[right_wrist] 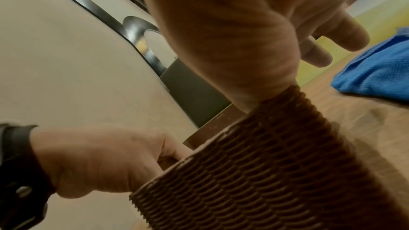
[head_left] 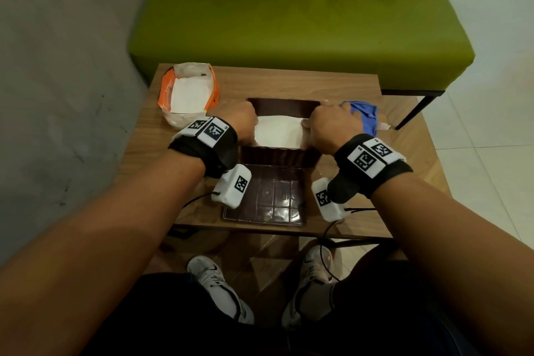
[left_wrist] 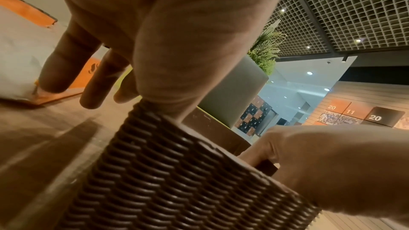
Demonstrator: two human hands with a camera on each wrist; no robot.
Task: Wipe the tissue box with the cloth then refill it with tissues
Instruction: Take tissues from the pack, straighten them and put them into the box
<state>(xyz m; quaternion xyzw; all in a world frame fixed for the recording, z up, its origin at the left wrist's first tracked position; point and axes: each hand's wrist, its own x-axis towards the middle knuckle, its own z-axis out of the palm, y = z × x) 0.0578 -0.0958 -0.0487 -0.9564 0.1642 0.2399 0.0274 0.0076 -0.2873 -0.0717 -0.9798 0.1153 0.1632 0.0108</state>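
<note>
A brown woven tissue box (head_left: 277, 154) stands open in the middle of the wooden table, with a white stack of tissues (head_left: 277, 131) lying in it. My left hand (head_left: 244, 124) is at the box's left end and my right hand (head_left: 332, 127) at its right end. Each thumb reaches over the rim into the box onto the tissues. In the left wrist view the left hand (left_wrist: 177, 50) keeps its fingers (left_wrist: 66, 62) straight, outside the box (left_wrist: 177, 181). The right hand (right_wrist: 232, 41) does likewise beside the box (right_wrist: 265, 172). A blue cloth (head_left: 364, 115) lies right of the box.
An opened orange and white tissue pack (head_left: 187, 92) sits at the table's back left. The box's dark lid (head_left: 265, 199) lies flat near the front edge. A green bench (head_left: 289, 9) stands behind the table (head_left: 404, 159). My shoes are under the front edge.
</note>
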